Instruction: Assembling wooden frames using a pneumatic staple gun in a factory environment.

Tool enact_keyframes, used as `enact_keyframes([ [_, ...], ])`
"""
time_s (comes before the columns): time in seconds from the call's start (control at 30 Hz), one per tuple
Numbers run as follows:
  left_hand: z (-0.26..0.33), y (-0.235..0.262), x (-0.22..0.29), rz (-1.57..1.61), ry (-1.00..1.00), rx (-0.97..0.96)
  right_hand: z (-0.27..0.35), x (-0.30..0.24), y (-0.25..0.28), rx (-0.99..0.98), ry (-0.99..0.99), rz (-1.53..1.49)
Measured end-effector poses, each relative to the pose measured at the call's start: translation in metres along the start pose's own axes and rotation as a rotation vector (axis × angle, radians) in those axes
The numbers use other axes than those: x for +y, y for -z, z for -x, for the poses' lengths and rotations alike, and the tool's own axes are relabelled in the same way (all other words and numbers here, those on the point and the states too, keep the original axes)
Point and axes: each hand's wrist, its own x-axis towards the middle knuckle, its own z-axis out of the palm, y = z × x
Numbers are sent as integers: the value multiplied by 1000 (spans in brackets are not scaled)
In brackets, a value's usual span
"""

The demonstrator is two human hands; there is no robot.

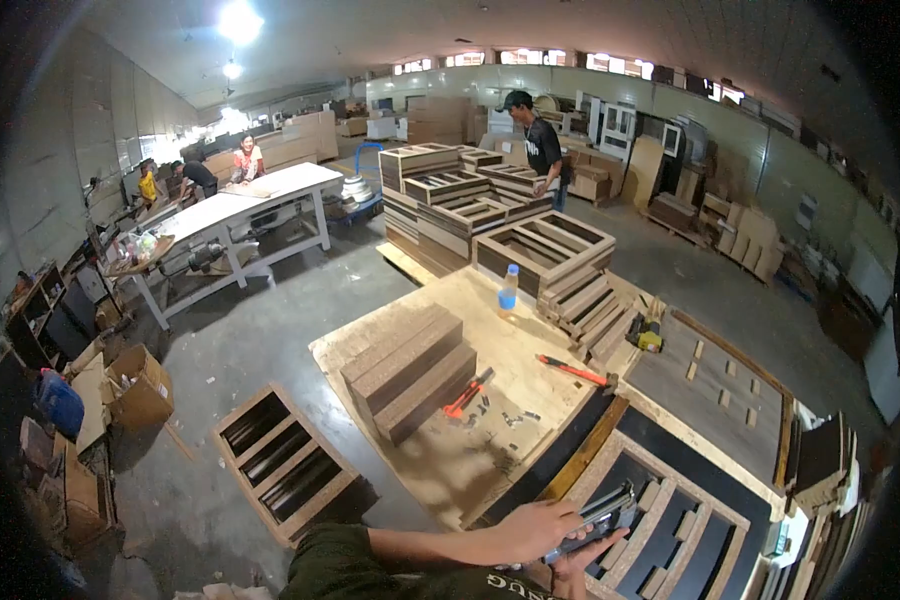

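Note:
Low in the head view, my left hand (538,530) is closed on a grey and black metal tool that looks like a staple gun (615,508). Underneath, my right hand (582,560) supports the same tool, its fingers partly stretched along it; my left hand hides some of the grip. Below the tool lies a slatted wooden frame (705,510) on a dark panel. Ahead on the plywood tabletop (470,290) are a red-handled hammer (467,393), small grey metal strips (515,418) and a red and black tool (573,368).
Stacked boards (410,370) stand on the plywood, with a bottle (508,292) beyond. A yellow drill-like tool (647,328) lies right. Another slatted frame (288,460) rests on the floor at left. A co-worker (540,145) stands behind stacked frames (450,205); others are near a white table (235,205).

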Motion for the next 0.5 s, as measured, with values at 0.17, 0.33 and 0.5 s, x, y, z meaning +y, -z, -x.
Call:
enact_keyframes([
  [0.17, -4, 7, 9, -3, 52, 31, -8, 3, 2, 7, 41, -25],
  [0.33, 0, 2, 7, 31, 95, 32, -3, 2, -7, 45, 25, -5],
  [0.5, 6, -12, 1, 40, 115, 5, 0, 3, -8, 30, 109, 103],
])
